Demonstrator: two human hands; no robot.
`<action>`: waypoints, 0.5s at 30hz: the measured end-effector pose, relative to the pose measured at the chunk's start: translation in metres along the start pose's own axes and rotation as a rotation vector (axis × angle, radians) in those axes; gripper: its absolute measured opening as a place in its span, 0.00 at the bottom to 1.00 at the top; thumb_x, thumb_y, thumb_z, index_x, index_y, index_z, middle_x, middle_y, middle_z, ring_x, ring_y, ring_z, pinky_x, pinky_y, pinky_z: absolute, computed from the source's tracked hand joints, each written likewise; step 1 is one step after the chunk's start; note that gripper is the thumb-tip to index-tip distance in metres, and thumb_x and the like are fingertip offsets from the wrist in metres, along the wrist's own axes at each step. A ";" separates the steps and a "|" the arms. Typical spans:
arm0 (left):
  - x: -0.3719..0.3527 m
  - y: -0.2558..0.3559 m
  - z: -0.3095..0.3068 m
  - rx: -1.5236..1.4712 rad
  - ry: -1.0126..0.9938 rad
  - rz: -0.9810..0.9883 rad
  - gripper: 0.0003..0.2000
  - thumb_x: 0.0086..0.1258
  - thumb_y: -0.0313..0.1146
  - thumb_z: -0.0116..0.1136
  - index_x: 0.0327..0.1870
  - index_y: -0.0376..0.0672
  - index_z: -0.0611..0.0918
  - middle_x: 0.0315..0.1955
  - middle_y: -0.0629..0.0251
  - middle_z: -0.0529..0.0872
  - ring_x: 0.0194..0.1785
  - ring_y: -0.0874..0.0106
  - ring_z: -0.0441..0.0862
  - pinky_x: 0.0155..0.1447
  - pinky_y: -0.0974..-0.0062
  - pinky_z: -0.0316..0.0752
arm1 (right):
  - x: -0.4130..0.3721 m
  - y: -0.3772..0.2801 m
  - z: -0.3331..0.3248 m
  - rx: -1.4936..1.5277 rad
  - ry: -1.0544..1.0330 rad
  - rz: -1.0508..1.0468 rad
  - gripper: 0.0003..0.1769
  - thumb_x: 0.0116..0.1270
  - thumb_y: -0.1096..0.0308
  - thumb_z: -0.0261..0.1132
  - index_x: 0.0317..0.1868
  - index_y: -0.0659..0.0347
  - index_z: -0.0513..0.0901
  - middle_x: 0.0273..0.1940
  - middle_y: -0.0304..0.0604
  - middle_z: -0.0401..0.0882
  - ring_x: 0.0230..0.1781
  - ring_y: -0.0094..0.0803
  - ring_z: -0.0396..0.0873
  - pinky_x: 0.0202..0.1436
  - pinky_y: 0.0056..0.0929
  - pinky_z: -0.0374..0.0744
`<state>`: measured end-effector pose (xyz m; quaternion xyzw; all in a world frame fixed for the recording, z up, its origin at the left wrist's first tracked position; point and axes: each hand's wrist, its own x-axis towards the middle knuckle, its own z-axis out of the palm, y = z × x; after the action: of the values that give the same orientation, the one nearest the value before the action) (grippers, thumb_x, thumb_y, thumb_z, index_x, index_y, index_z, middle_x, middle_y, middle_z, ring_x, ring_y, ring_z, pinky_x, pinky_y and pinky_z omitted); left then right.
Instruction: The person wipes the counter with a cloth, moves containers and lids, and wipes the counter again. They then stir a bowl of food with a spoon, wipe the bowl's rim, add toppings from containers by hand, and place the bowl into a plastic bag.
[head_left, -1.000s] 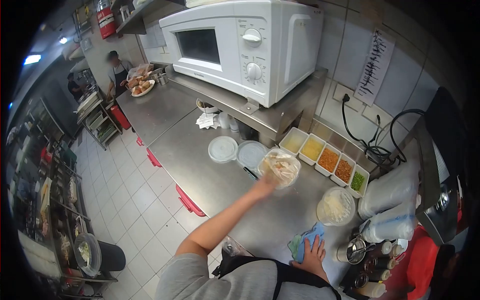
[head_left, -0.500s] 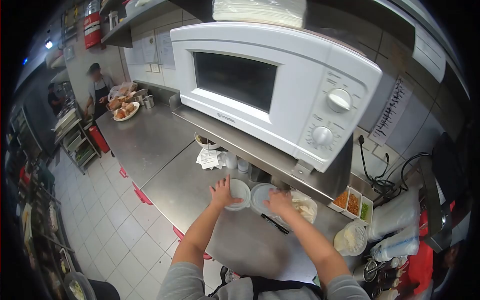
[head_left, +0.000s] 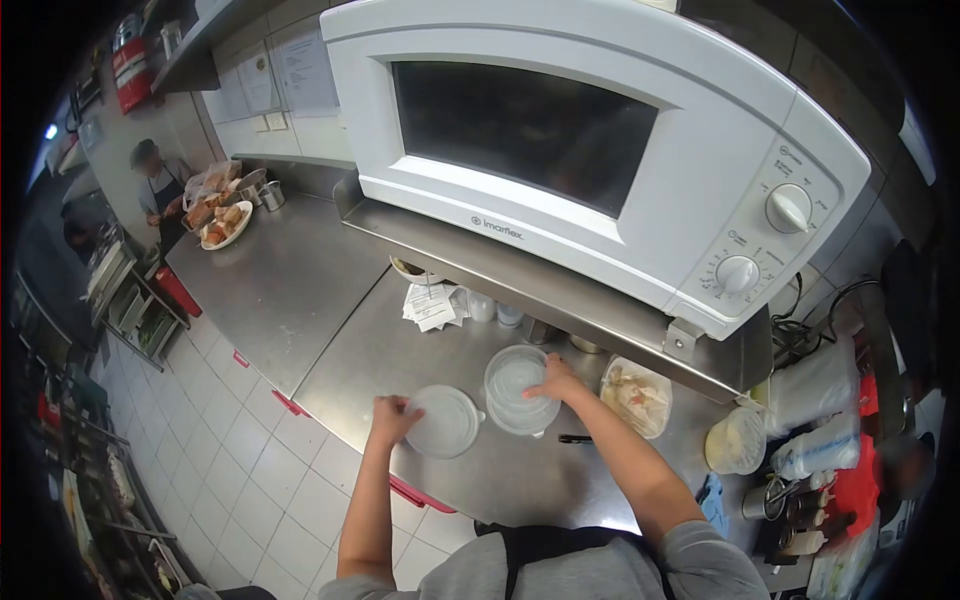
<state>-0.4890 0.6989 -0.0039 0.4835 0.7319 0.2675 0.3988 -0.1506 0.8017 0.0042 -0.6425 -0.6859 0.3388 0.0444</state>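
My left hand (head_left: 392,418) grips the left rim of a round translucent plastic tub (head_left: 446,424), its thumb reaching over the edge. This tub has a small tab on its right side, and its contents are too hazy to make out. A second round translucent tub (head_left: 515,392) stands just to the right and slightly farther back. My right hand (head_left: 556,382) holds that one at its right edge, thumb on top and the other fingers partly hidden. A black pen (head_left: 574,439) lies by my right forearm. Right of my right wrist is a square white container (head_left: 638,398) with pale food inside.
A white microwave (head_left: 560,160) sits on a steel shelf (head_left: 480,265) above the counter. Paper slips (head_left: 432,306) lie below the shelf. A tub of pale food (head_left: 736,440) and bagged plastic (head_left: 815,395) are at right. A co-worker (head_left: 160,190) stands far left, near a plate of bread-like food (head_left: 226,226).
My left hand has drawn the left tub nearer and to the left, apart from the other one. My right hand has shifted onto the right tub's edge. The camera view has moved closer.
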 end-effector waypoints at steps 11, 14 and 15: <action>-0.093 -0.094 0.022 0.196 0.633 0.168 0.13 0.60 0.31 0.62 0.42 0.38 0.74 0.52 0.50 0.66 0.56 0.53 0.64 0.55 0.57 0.66 | -0.031 -0.009 0.004 0.976 0.038 -0.101 0.17 0.65 0.75 0.59 0.54 0.61 0.73 0.42 0.40 0.79 0.43 0.27 0.77 0.40 0.27 0.79; -0.108 -0.097 0.020 -0.248 0.579 -0.024 0.09 0.69 0.29 0.51 0.46 0.37 0.69 0.46 0.53 0.71 0.47 0.66 0.72 0.45 0.71 0.72 | -0.036 -0.008 0.001 0.926 0.169 -0.271 0.12 0.68 0.74 0.56 0.51 0.63 0.76 0.38 0.39 0.81 0.39 0.26 0.78 0.35 0.26 0.77; -0.110 -0.103 0.015 -0.332 0.551 -0.050 0.09 0.71 0.30 0.49 0.47 0.37 0.68 0.43 0.55 0.73 0.44 0.69 0.72 0.43 0.74 0.72 | -0.052 -0.025 -0.014 1.061 0.131 -0.227 0.12 0.68 0.74 0.55 0.51 0.63 0.77 0.37 0.39 0.81 0.38 0.25 0.78 0.35 0.25 0.77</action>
<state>-0.5037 0.5570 -0.0563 0.3034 0.7703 0.4941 0.2656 -0.1560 0.7610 0.0475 -0.4736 -0.4814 0.5907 0.4416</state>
